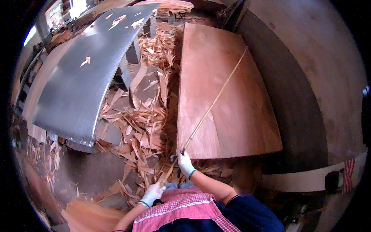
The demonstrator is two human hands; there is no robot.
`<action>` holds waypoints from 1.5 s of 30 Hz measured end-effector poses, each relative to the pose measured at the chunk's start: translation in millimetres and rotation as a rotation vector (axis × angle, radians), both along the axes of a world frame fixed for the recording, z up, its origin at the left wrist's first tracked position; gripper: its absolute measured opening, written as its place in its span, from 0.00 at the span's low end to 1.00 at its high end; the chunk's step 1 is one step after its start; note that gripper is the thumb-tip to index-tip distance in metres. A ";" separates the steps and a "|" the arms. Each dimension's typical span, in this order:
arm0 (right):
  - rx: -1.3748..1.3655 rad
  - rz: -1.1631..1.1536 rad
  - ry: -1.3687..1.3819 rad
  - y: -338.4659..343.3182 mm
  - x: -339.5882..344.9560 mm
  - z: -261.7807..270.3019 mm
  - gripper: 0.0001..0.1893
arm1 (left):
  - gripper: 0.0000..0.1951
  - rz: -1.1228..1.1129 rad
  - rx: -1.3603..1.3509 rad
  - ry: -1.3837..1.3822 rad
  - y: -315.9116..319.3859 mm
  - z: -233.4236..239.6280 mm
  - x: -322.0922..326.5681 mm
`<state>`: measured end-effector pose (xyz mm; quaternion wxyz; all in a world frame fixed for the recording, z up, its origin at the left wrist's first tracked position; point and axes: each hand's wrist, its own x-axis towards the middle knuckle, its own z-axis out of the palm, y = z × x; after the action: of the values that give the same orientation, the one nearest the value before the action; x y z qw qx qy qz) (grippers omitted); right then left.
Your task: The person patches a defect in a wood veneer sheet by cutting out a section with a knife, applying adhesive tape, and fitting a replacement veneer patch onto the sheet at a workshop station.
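Observation:
My right hand [186,164], in a white knit glove with a green cuff, grips the near end of a thin bamboo stick [213,105]. The stick slants away over a stack of reddish wood veneer sheets [226,95] to its far right edge. At the lower left, my gloved left hand [153,193] is close to my apron, closed around the lower end of a pale wood strip [168,174]. That strip runs up toward my right hand; whether it joins the stick is hidden.
A dark, smooth-topped panel [87,75] on supports stands at the left with a few veneer scraps on it. Torn veneer strips [145,124] litter the floor between panel and stack. A brown sheet [89,216] lies at the lower left; a big board [316,72] is at the right.

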<state>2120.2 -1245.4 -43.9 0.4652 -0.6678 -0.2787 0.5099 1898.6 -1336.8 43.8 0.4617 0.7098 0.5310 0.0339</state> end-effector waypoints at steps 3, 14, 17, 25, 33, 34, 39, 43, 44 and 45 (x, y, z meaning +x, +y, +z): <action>-0.096 0.115 0.005 -10.4 2.8 -12.2 0.17 | 0.19 0.055 -0.283 0.003 -16.8 -17.7 13.4; -0.011 0.300 -0.182 28.6 -32.8 -3.0 0.19 | 0.15 0.269 -0.265 0.082 -57.9 55.1 -58.3; -0.075 0.425 -0.152 29.8 -68.6 -16.0 0.14 | 0.14 0.432 -0.359 0.195 -89.9 64.2 -83.2; -0.160 0.351 0.302 34.9 -127.6 48.2 0.14 | 0.11 0.380 0.127 0.348 -89.2 67.9 -170.2; -0.336 0.473 0.061 79.8 -287.6 -25.6 0.16 | 0.10 0.287 0.043 0.396 -24.3 56.2 -346.4; -0.474 0.575 -0.002 85.1 -317.1 -38.0 0.16 | 0.10 0.278 0.039 0.389 -40.1 39.0 -375.1; -0.449 0.774 -0.009 90.2 -418.9 -32.2 0.17 | 0.10 0.587 -0.172 0.118 -63.3 36.5 -459.1; -0.354 0.557 0.138 104.8 -391.3 20.4 0.17 | 0.12 0.495 -0.073 0.166 -1.8 49.7 -491.3; -0.347 0.481 0.197 111.7 -385.3 41.2 0.18 | 0.12 0.245 0.043 0.433 23.2 78.7 -488.1; -0.389 0.337 0.380 118.6 -399.1 102.0 0.16 | 0.13 0.248 0.132 0.430 30.6 88.8 -492.3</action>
<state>1721.1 -1126.9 58.1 0.2817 -0.5815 -0.1907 0.7390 1406.3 -1306.2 132.6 0.2833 0.6585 0.6967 -0.0269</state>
